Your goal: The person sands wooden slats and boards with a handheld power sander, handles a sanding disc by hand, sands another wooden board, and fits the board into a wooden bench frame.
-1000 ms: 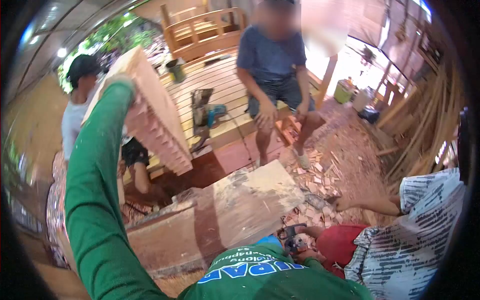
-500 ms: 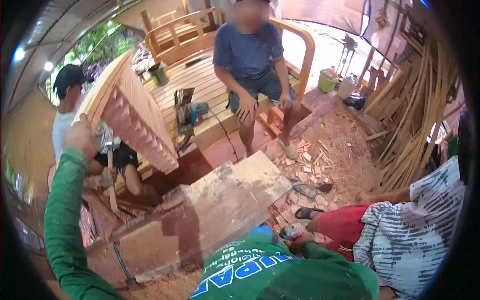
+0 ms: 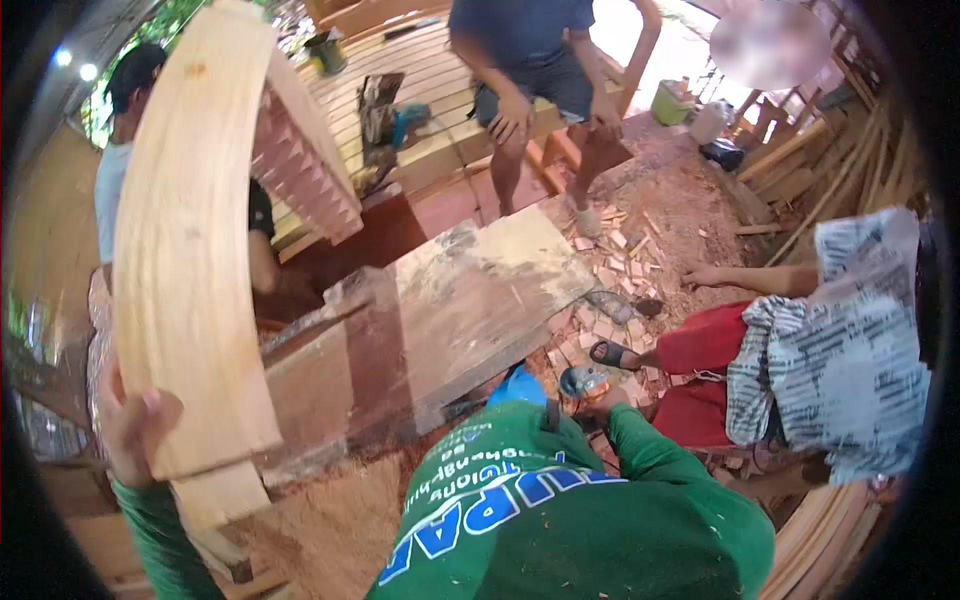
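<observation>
L hand (image 3: 135,435) clamps lower edge of big pale curved wooden piece (image 3: 195,250) — on end, tilted, L of long brown wooden slab (image 3: 440,330). R hand (image 3: 606,399) wrapped round small grey power tool (image 3: 580,381) nr slab's R end — type unclear. Scattered pale wood chips (image 3: 600,328) R of slab; seated co-worker in blue T-shirt (image 3: 535,97) beyond it.

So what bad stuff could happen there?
The tall curved board might tip, since the left hand is only at its lower edge. The tool in the right hand could perhaps hurt the nearby sandaled foot if it slipped. And someone might trip or slide on the wood scraps scattered around that foot.
</observation>
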`<state>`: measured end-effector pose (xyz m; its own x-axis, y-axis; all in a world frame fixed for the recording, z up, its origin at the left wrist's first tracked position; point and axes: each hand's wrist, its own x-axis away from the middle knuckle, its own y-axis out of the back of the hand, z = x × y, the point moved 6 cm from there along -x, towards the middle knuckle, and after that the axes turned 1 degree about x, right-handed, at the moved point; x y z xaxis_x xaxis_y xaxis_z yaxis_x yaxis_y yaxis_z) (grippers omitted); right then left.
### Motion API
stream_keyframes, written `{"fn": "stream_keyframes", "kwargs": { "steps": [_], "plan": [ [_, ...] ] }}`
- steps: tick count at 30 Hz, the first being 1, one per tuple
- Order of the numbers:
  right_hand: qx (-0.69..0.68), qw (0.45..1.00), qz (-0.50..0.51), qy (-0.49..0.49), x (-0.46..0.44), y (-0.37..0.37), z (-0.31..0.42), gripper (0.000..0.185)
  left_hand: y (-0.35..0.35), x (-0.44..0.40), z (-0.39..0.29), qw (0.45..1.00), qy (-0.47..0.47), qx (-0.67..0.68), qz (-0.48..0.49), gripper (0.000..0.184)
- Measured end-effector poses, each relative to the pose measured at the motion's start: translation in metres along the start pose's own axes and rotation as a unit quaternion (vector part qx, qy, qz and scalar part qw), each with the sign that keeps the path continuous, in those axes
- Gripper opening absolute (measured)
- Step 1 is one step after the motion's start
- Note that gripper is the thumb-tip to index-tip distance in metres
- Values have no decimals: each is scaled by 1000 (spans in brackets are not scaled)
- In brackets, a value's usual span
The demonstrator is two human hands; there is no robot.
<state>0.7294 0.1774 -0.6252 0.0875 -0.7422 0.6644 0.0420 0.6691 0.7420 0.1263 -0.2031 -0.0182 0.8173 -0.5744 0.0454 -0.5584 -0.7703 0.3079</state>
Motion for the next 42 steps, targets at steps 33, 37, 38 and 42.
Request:
{"fn": "stream_keyframes", "kwargs": {
  "steps": [33,37,38,42],
  "plan": [
    [-210,955,-87,-188,257,-76,-92,69,-186,-51,388,828,-188,-395,351,81],
    [-115,981,-141,-70,205,-4,-56,58,-182,-50,426,769,-78,-529,350,74],
    [-158,970,-184,-10,195,17,-44,55,-186,-43,409,794,-40,-512,325,71],
    [-293,931,-88,198,196,131,84,51,-198,-22,401,838,-51,-494,225,77]
  ]
}}
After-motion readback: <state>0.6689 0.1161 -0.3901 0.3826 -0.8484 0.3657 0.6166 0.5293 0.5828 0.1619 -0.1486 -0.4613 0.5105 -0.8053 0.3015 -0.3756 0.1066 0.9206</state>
